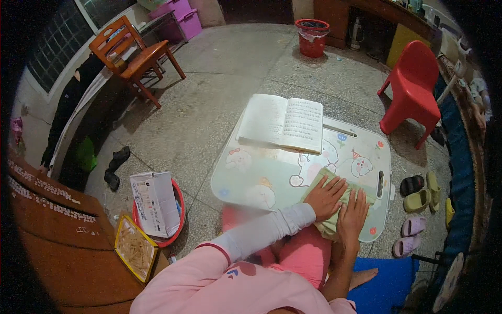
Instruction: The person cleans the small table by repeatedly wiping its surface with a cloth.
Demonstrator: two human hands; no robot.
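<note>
A light green folded cloth [328, 226] lies at the near right edge of a low white table [230, 180] printed with cartoon animals and flowers. Both hands rest on it side by side. My left hand [327, 199], coming out of a pale grey sleeve, is flat with its fingers pointing up and to the right. Next to it, my right hand [352, 217] presses down with straight fingers. The cloth's underside and folds beneath the palms are hidden. Toward the far edge of the table lies an open notebook [266, 123] with handwritten pages.
To the left stands a red tub [181, 209] with a white carton [155, 204] on it. A wooden chair [149, 55], red bin [312, 44] and red plastic chair [415, 86] stand farther off. Green slippers [418, 199] and purple slippers [410, 235] lie right of the table.
</note>
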